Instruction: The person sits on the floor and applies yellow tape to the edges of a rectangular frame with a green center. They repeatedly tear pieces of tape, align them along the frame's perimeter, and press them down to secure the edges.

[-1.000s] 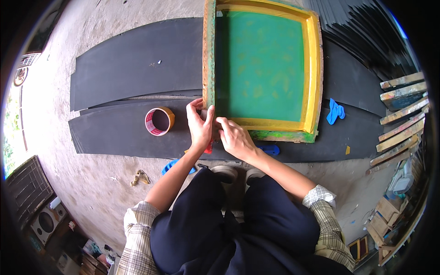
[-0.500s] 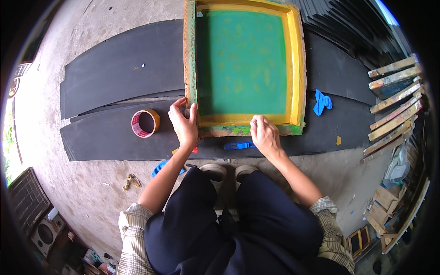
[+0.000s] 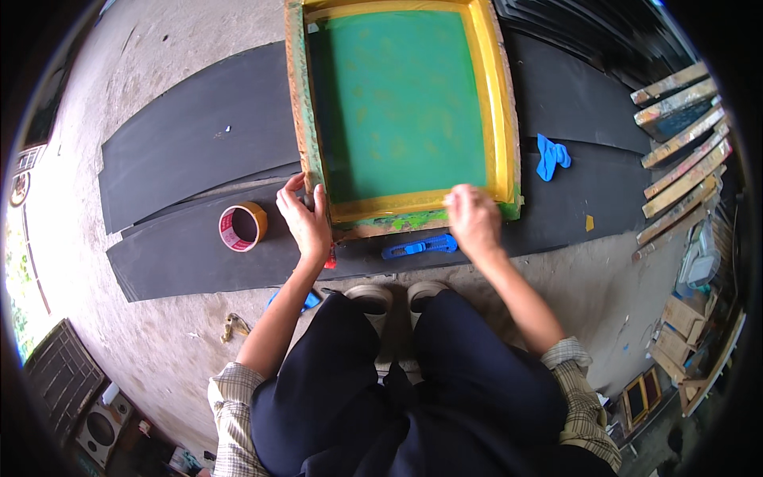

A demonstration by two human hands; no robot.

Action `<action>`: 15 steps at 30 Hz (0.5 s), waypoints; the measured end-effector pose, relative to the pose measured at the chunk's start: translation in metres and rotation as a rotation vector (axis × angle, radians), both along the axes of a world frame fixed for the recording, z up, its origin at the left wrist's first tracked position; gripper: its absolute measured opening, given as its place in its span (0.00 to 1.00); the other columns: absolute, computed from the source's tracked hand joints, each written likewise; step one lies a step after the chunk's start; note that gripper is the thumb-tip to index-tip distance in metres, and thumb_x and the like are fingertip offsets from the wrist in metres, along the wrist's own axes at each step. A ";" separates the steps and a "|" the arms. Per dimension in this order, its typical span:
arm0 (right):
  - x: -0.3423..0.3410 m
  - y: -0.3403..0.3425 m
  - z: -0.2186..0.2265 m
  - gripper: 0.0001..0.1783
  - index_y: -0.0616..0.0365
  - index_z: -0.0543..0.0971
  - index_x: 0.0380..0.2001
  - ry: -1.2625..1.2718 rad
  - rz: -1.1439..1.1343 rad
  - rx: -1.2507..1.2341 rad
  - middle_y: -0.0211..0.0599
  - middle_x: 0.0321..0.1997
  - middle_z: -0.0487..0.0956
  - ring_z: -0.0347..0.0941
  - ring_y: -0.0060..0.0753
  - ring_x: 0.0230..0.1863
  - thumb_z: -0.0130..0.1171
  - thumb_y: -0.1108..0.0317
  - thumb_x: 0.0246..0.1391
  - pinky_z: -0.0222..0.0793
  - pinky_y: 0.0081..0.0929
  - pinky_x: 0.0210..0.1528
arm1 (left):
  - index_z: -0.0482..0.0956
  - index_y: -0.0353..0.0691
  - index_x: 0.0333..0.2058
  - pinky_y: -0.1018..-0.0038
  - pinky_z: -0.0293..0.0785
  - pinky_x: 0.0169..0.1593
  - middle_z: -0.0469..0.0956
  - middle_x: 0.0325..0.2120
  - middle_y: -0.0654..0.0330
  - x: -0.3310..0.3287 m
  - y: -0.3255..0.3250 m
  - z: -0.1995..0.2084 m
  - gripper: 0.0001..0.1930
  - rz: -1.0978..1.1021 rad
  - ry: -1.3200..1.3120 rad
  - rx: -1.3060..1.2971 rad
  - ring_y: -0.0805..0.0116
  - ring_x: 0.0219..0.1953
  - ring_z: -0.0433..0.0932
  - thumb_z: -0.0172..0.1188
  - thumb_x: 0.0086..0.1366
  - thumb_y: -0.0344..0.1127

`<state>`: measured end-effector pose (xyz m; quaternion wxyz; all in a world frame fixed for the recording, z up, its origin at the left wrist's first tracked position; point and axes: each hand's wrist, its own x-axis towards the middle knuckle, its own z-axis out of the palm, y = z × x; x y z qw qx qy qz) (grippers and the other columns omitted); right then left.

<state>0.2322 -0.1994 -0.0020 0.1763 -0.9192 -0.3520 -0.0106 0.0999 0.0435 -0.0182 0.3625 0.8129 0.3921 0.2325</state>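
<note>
A wooden screen-printing frame point(image 3: 299, 95) lies in front of me, with green mesh point(image 3: 401, 103) and yellow tape point(image 3: 488, 95) along its inner edges. My left hand point(image 3: 305, 221) grips the near left corner, fingers and thumb on either side of the left bar. Over the tape at the near edge, right of the middle, is my right hand point(image 3: 474, 222), its fingers curled closed and slightly blurred. Anything inside them is hidden. A blue utility knife point(image 3: 420, 246) lies just below the frame, between my hands. Left of my left hand stands a roll of yellow tape point(image 3: 256, 216).
Dark flat sheets point(image 3: 199, 119) lie under the frame on the concrete floor point(image 3: 175, 342). A crumpled blue cloth or glove point(image 3: 550, 157) is to the right. Several wooden frames point(image 3: 687, 135) stand at the far right. A speaker point(image 3: 103, 429) sits at lower left.
My right hand has slid right along the near taped edge, still closed. The left hand keeps its hold on the corner. The whole view has turned slightly.
</note>
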 end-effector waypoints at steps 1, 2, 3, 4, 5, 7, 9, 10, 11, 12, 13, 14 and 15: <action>0.014 -0.024 0.003 0.05 0.55 0.70 0.32 -0.045 0.028 0.044 0.32 0.18 0.76 0.74 0.31 0.21 0.54 0.68 0.59 0.72 0.34 0.43 | 0.70 0.38 0.49 0.61 0.65 0.51 0.70 0.43 0.53 0.001 0.000 0.000 0.18 -0.020 0.020 0.084 0.53 0.49 0.68 0.62 0.61 0.33; 0.024 -0.041 0.006 0.05 0.55 0.70 0.31 -0.090 0.056 0.086 0.32 0.18 0.77 0.75 0.31 0.22 0.53 0.68 0.59 0.71 0.36 0.51 | 0.70 0.38 0.49 0.60 0.64 0.52 0.70 0.44 0.53 0.003 -0.001 -0.001 0.19 -0.041 0.037 0.168 0.52 0.50 0.68 0.62 0.61 0.32; 0.024 -0.051 0.009 0.04 0.55 0.70 0.32 -0.006 0.100 0.099 0.32 0.20 0.77 0.77 0.32 0.25 0.54 0.69 0.59 0.63 0.41 0.60 | 0.69 0.39 0.51 0.57 0.60 0.57 0.69 0.48 0.51 0.007 -0.001 0.003 0.21 -0.135 0.048 0.265 0.49 0.54 0.66 0.62 0.59 0.30; 0.023 -0.053 0.018 0.04 0.56 0.71 0.33 0.037 0.153 0.070 0.37 0.26 0.78 0.77 0.37 0.33 0.55 0.72 0.56 0.64 0.42 0.59 | 0.68 0.41 0.55 0.54 0.54 0.63 0.67 0.53 0.53 0.010 0.005 0.015 0.25 -0.308 0.125 0.432 0.51 0.61 0.62 0.60 0.58 0.29; 0.031 -0.056 0.022 0.05 0.58 0.71 0.35 -0.059 0.117 0.104 0.39 0.30 0.77 0.75 0.41 0.37 0.55 0.73 0.55 0.63 0.43 0.59 | 0.67 0.43 0.57 0.53 0.50 0.66 0.66 0.56 0.56 0.019 0.015 0.025 0.26 -0.588 0.160 0.537 0.54 0.64 0.58 0.58 0.58 0.28; 0.049 -0.063 0.020 0.10 0.60 0.72 0.40 -0.130 -0.013 0.240 0.46 0.40 0.76 0.70 0.51 0.46 0.55 0.77 0.54 0.62 0.44 0.58 | 0.64 0.48 0.62 0.52 0.42 0.71 0.61 0.63 0.66 0.036 0.024 0.045 0.29 -1.180 0.327 0.737 0.62 0.70 0.49 0.53 0.60 0.30; 0.072 -0.064 0.006 0.17 0.61 0.69 0.49 -0.064 -0.140 0.365 0.48 0.52 0.71 0.65 0.50 0.55 0.55 0.76 0.55 0.58 0.44 0.60 | 0.61 0.51 0.64 0.51 0.38 0.72 0.56 0.66 0.72 0.057 0.027 0.037 0.32 -1.630 0.270 0.907 0.65 0.71 0.46 0.53 0.59 0.35; 0.083 -0.069 -0.007 0.20 0.61 0.67 0.51 -0.070 -0.175 0.413 0.49 0.56 0.69 0.63 0.50 0.57 0.55 0.75 0.55 0.56 0.44 0.62 | 0.60 0.53 0.64 0.50 0.37 0.72 0.54 0.67 0.73 0.069 0.022 0.027 0.34 -1.787 0.228 0.996 0.66 0.71 0.45 0.54 0.57 0.36; 0.087 -0.073 -0.020 0.22 0.61 0.65 0.53 -0.064 -0.184 0.399 0.49 0.58 0.67 0.62 0.50 0.58 0.55 0.75 0.56 0.54 0.44 0.62 | 0.56 0.56 0.66 0.49 0.35 0.72 0.51 0.68 0.76 0.081 0.016 0.017 0.34 -1.801 0.238 0.969 0.68 0.71 0.43 0.53 0.59 0.37; 0.085 -0.072 -0.029 0.24 0.61 0.63 0.55 -0.041 -0.191 0.388 0.50 0.60 0.65 0.61 0.50 0.60 0.55 0.74 0.56 0.53 0.43 0.63 | 0.55 0.57 0.66 0.49 0.35 0.72 0.51 0.68 0.76 0.093 0.011 0.015 0.34 -1.853 0.214 0.958 0.68 0.71 0.43 0.53 0.60 0.39; 0.085 -0.075 -0.035 0.25 0.61 0.62 0.57 0.001 -0.250 0.394 0.49 0.59 0.66 0.61 0.49 0.60 0.55 0.73 0.57 0.52 0.43 0.63 | 0.54 0.58 0.66 0.49 0.34 0.72 0.50 0.68 0.77 0.106 0.005 0.012 0.35 -1.904 0.188 0.945 0.68 0.71 0.43 0.53 0.60 0.40; 0.085 -0.079 -0.040 0.25 0.61 0.62 0.57 0.004 -0.251 0.403 0.49 0.59 0.66 0.60 0.49 0.60 0.55 0.73 0.57 0.51 0.43 0.63 | 0.54 0.60 0.67 0.49 0.34 0.72 0.50 0.68 0.78 0.117 -0.003 0.010 0.35 -1.955 0.160 0.931 0.69 0.71 0.43 0.52 0.61 0.42; 0.084 -0.073 -0.042 0.25 0.61 0.62 0.57 0.015 -0.245 0.425 0.49 0.59 0.66 0.60 0.49 0.60 0.54 0.73 0.57 0.51 0.44 0.63 | 0.54 0.60 0.67 0.50 0.33 0.72 0.49 0.68 0.79 0.118 -0.008 0.000 0.34 -1.946 0.155 0.703 0.69 0.71 0.44 0.52 0.62 0.46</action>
